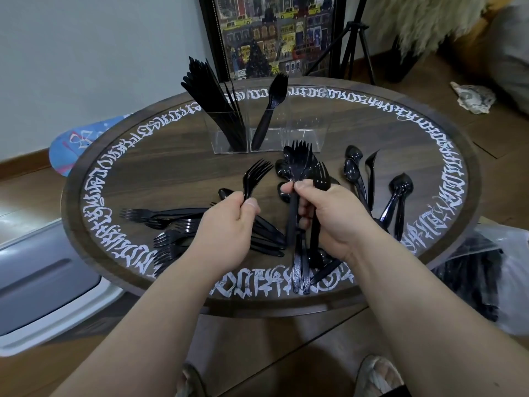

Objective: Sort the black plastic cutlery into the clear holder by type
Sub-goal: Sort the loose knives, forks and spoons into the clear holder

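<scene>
From my feed: round dark wood bench (pixel 183 156) with white script painted around its rim. Pale plain wall (pixel 86 53) behind, wood skirting along its base. Framed city-scene picture (pixel 274 35) leans against it, black tripod (pixel 355 44) just beside. Wood plank floor (pixel 446 81). Fluffy pale throw (pixel 423 21) top right, shell (pixel 472 97) on floor below it. Grey-white appliance (pixel 43 276) at left, clear plastic bag (pixel 501 270) at right. Light soft, even.
</scene>
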The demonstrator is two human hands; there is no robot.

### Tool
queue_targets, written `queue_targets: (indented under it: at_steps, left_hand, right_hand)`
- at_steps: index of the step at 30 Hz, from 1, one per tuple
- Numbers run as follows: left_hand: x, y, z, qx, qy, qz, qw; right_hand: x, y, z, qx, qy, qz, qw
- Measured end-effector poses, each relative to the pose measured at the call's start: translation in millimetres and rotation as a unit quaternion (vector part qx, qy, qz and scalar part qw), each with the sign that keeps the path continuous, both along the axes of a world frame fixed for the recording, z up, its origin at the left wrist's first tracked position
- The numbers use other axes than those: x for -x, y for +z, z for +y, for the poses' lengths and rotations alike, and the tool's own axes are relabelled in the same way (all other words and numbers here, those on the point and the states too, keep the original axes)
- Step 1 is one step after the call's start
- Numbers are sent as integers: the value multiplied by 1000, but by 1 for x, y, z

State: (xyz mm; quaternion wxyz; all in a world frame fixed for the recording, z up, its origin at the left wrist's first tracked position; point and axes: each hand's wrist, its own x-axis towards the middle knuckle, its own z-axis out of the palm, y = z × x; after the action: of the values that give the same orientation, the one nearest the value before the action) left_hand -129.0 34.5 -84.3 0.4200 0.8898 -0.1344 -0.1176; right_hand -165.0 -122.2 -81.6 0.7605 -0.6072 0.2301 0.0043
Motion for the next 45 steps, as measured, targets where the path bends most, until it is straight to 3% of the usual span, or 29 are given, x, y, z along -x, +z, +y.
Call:
queue_targets:
  at_steps: [7,11,16,20,26,32,36,41,45]
  left_hand:
    - [7,3,-4,-28,-71,-6,997]
    - [3,3,0,-61,-72,-41,995]
    - [2,4,4,-59,-100,-7,993]
    - [-1,4,4,-9,-79,46,996]
    - [2,7,2,78,-32,168,982]
    - [1,15,1,136,-5,209,968]
    - [1,14,0,83,-37,199,976]
    - [3,12,-2,98,-57,191,975]
    - [1,9,-1,29,-87,104,990]
  right_hand:
    - [1,-3,11,-81,32,5,996]
    - [0,-1,4,-27,-12,-14,999]
    - [-2,4,-10,11,-77,-59,995]
    - [-1,2,-16,84,-73,-49,993]
    - [0,3,-13,81,-65,-94,990]
    - [0,0,-12,101,-44,-117,987]
    - [0,-1,-7,128,-20,-122,984]
    - [-2,-3,-3,138,-45,-109,983]
    - [-2,0,-2,130,-58,-89,986]
